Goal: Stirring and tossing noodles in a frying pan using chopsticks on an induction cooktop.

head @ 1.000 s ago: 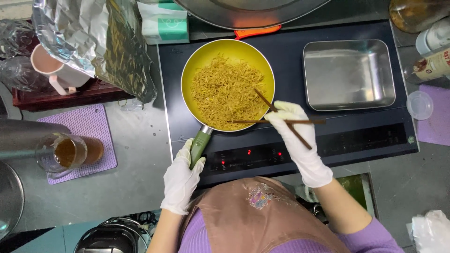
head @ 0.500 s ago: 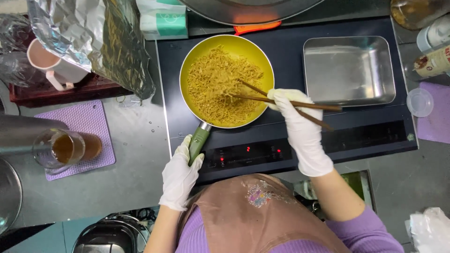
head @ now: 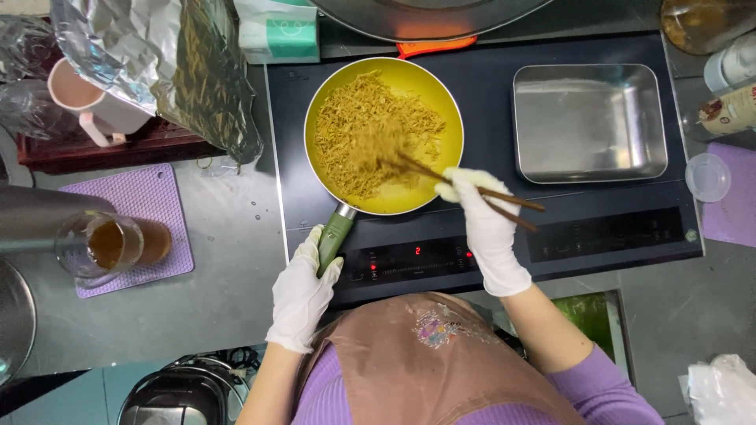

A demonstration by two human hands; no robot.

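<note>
A yellow frying pan (head: 441, 102) full of thin golden shreds (head: 370, 130) sits on a black induction hob (head: 488, 228). My left hand (head: 303, 295), in a white glove, grips the pan's green handle (head: 332, 236). My right hand (head: 484, 228), also gloved, holds a pair of dark wooden chopsticks (head: 504, 197) whose tips reach into the shreds at the pan's middle; the food there is blurred.
An empty steel tray (head: 589, 122) rests on the hob's right side. Crumpled foil (head: 150, 55) and a pink cup (head: 83, 102) lie at the upper left. A glass jug of brown liquid (head: 106, 244) stands on a purple mat (head: 138, 205). Bottles (head: 728, 86) and a small lid (head: 707, 176) sit at the right.
My right hand has moved up and left, carrying the chopsticks from the pan's right edge into the middle of the shreds, stirring them. The left hand stays on the handle.
</note>
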